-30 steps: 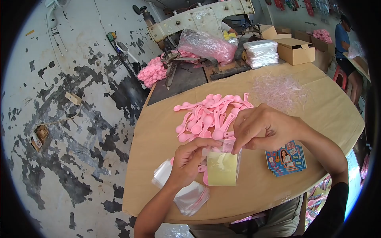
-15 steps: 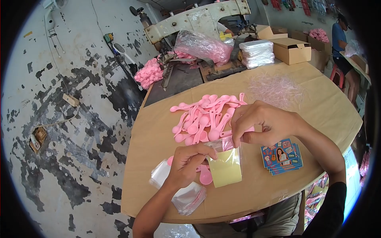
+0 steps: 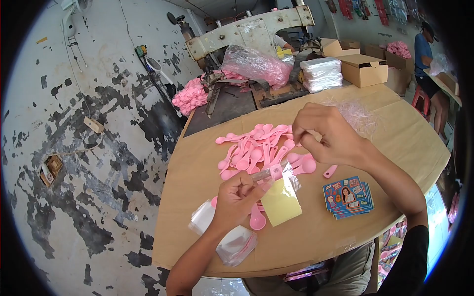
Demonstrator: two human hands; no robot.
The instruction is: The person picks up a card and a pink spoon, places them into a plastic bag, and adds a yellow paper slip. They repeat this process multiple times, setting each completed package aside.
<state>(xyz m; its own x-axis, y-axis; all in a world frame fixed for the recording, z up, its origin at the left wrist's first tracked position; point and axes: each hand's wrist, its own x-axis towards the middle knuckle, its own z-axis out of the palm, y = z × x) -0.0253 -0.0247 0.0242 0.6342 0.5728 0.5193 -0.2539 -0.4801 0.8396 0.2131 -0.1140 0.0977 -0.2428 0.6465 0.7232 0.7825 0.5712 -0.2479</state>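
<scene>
While left hand (image 3: 239, 193) pinches bag (image 3: 279, 193), right hand (image 3: 323, 133) raised, curled

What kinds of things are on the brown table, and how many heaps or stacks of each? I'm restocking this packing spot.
Heap of loose pink spoons: 1
Stack of printed picture cards: 1
Pile of empty clear bags under the left hand: 1
Bag with yellow card, held by the left hand: 1
Heap of clear plastic strips behind the right hand: 1
Total: 5

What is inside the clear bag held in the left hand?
A yellow card fills the clear bag pinched by the left hand. A pink spoon pokes out beside it; anything behind the card is hidden.
</scene>
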